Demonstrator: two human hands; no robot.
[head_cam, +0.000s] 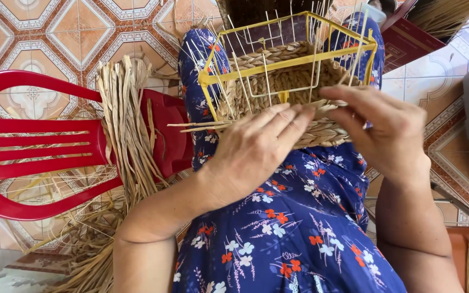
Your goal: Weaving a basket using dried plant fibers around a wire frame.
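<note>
Head view: both hands' fingers [294, 116] press woven basket [299, 87].

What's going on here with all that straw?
A person in a blue flowered dress is weaving a basket on their lap. The half-woven sides of braided straw are built around a yellow wire frame, with thin upright stakes sticking out above the woven part. The left hand presses flat on the near side of the weave, and the right hand pinches the strands beside it. A bundle of loose dried straw lies over a red plastic chair next to them.
</note>
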